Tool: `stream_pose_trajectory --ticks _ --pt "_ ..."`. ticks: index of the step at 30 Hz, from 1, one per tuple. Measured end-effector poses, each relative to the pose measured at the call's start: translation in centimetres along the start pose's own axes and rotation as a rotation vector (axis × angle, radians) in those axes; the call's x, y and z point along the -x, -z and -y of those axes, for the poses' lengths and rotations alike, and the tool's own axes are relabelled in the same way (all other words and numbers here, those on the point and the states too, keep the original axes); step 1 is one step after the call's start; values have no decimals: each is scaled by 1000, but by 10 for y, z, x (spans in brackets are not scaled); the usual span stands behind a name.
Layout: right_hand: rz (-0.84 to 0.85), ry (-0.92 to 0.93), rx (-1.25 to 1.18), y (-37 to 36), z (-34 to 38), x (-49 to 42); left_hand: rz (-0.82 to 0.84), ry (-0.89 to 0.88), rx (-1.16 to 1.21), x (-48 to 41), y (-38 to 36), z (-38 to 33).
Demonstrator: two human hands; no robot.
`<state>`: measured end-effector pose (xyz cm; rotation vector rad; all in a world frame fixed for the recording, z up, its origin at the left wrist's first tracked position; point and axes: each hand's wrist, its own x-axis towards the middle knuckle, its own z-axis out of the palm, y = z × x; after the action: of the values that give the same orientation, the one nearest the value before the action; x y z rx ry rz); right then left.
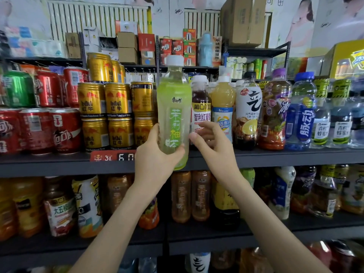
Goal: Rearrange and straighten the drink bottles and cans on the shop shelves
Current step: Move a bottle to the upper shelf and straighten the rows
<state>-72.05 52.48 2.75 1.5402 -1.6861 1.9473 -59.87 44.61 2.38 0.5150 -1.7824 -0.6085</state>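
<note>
My left hand [155, 156] grips the lower part of a pale green tea bottle [174, 107] with a white cap, held upright in front of the dark shelf [275, 156]. The bottle's base hangs just below the shelf's front edge. My right hand [210, 140] is beside the bottle on its right, fingers spread and holding nothing, close to a dark grape juice bottle [201, 107] standing on the shelf. Gold cans [118, 99] are stacked two high to the left of the green bottle. A yellow juice bottle [223, 107] stands right of the grape one.
Red cola cans [39, 131] and a green can [18, 89] fill the shelf's left end. Tea, purple, blue and clear bottles [301, 113] line the right. The shelf below holds several brown and orange bottles [189, 196]. Cardboard boxes [244, 20] sit on top.
</note>
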Motion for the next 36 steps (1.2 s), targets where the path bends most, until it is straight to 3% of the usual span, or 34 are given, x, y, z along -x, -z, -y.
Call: stream_pose_trajectory --ticks 3,20,24,28,31,36 --pt "76 4 -67 -1 12 16 62 -26 8 15 -6 -8" --pt "-55 -362 -3 75 -31 97 289 -92 -117 111 -88 -13" --pt "-110 -480 -7 104 -63 117 405 -114 -136 132 -123 -4" --pt "-149 -570 47 137 -98 137 579 -1 -65 142 -154 1" --pt "-160 -611 97 162 -121 146 539 -53 -183 148 -175 4" --pt "-192 -608 142 194 -153 144 207 -70 -284 148 -201 15"
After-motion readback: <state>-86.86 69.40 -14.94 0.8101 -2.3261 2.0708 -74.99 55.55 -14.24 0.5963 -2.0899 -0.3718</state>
